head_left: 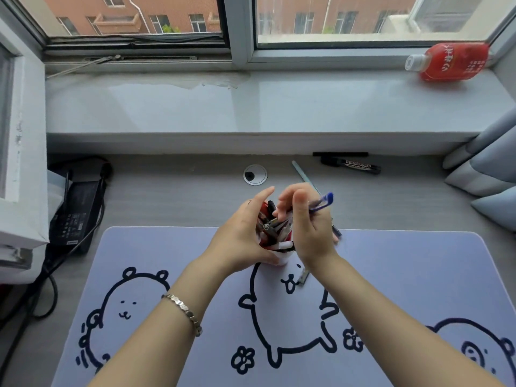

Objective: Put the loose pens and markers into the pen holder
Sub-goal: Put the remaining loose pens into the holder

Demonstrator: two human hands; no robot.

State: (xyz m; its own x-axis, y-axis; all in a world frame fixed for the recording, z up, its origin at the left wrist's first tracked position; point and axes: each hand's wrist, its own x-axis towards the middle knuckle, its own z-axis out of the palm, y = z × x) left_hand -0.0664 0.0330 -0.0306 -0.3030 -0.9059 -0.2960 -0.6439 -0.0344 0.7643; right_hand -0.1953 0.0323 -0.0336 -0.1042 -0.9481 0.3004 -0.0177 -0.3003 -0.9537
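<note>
Head view: I see left grip (240,233) wrapped around pen holder (279,254) on mat (391,275). Right grip (310,227) pinches blue pen (324,203) just above holder mouth. Whiteboard marker (351,165) lies on tabletop (181,191) well beyond right grip.

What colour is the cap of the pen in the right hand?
Blue; the pen shows in the head view.
</note>
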